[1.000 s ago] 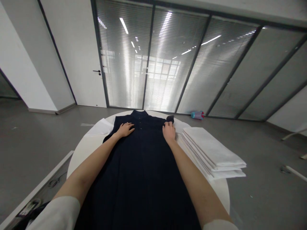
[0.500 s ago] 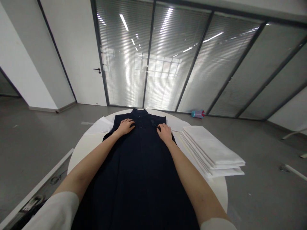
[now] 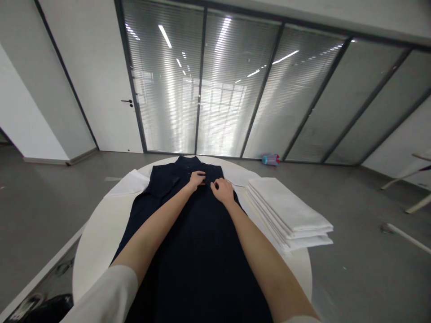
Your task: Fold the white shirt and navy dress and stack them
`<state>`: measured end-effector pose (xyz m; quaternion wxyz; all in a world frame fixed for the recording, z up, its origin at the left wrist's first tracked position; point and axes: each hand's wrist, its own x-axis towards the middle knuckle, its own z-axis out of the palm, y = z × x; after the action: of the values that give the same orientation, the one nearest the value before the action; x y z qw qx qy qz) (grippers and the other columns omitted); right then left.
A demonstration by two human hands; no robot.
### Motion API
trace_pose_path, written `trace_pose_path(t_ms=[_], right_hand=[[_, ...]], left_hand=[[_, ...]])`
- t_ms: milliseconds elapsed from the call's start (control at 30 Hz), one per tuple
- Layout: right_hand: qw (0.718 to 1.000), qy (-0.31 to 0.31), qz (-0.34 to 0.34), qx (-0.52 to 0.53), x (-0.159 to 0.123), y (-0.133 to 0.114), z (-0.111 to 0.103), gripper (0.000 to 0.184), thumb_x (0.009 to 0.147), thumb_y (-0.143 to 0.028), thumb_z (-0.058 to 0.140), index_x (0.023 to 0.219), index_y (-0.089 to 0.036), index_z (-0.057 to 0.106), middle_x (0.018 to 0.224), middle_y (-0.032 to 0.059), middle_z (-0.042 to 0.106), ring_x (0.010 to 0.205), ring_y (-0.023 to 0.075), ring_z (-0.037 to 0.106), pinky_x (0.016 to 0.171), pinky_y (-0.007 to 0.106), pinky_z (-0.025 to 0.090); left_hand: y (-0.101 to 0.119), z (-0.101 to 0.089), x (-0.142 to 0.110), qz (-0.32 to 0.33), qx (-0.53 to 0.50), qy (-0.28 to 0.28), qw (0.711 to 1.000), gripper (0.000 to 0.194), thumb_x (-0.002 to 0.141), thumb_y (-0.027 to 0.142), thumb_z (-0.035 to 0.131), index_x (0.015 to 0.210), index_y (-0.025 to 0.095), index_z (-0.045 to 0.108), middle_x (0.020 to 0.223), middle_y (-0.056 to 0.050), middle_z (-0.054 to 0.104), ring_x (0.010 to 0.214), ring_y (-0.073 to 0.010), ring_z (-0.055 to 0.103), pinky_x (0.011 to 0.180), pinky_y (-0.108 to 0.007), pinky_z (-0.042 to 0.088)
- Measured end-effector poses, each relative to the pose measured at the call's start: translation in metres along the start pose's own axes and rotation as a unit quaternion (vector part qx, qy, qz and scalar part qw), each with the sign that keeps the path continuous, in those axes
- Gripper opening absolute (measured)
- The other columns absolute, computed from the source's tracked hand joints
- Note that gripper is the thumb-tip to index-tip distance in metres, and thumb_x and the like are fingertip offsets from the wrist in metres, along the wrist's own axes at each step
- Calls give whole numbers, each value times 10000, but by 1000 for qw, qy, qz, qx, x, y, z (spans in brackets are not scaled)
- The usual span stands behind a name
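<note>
A dark navy shirt (image 3: pixel 202 251) lies front up along the round white table (image 3: pixel 96 244), its collar at the far edge. My left hand (image 3: pixel 197 180) is at the upper chest beside the button line, fingers curled together on the cloth. Just right of it, my right hand (image 3: pixel 222 189) has its fingers bent and pinched on the fabric near the chest. The two hands are close together but apart. The fingertips and the bit of cloth between them are partly hidden.
A stack of folded white cloths (image 3: pixel 286 206) stands at the table's right side. White cloth (image 3: pixel 129 183) also lies at the far left edge. A blue and red object (image 3: pixel 270 159) rests on the floor by the glass partition (image 3: pixel 222 89). Furniture legs (image 3: pixel 407 237) show at right.
My left hand has moved right across the chest, closer to my right hand. The fingers of both hands have curled in from lying flatter on the shirt. The view has shifted slightly.
</note>
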<state>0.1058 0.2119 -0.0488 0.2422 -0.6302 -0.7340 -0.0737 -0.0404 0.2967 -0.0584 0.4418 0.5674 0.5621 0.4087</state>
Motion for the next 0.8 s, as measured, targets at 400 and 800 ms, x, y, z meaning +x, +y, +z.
trace_pose_path(t_ms=[400, 800], right_hand=[[994, -69, 46, -78, -2, 8, -1, 362, 953, -268, 443, 1181, -165, 704, 1312, 157, 631, 1230, 308, 526, 1035, 443, 368], [963, -244, 74, -89, 6, 7, 7, 725, 1012, -538, 217, 1577, -86, 256, 1648, 153, 173, 1511, 312, 161, 1190, 500, 176]], left_hand=[[-4, -9, -22, 151, 240, 60, 957, 311, 881, 190, 626, 1180, 158, 704, 1445, -168, 483, 1364, -353, 449, 1131, -503, 396], [-15, -1, -20, 190, 441, -99, 872, 647, 975, 593, 325, 1511, 244, 420, 1617, -84, 304, 1525, -307, 161, 1200, -615, 99]])
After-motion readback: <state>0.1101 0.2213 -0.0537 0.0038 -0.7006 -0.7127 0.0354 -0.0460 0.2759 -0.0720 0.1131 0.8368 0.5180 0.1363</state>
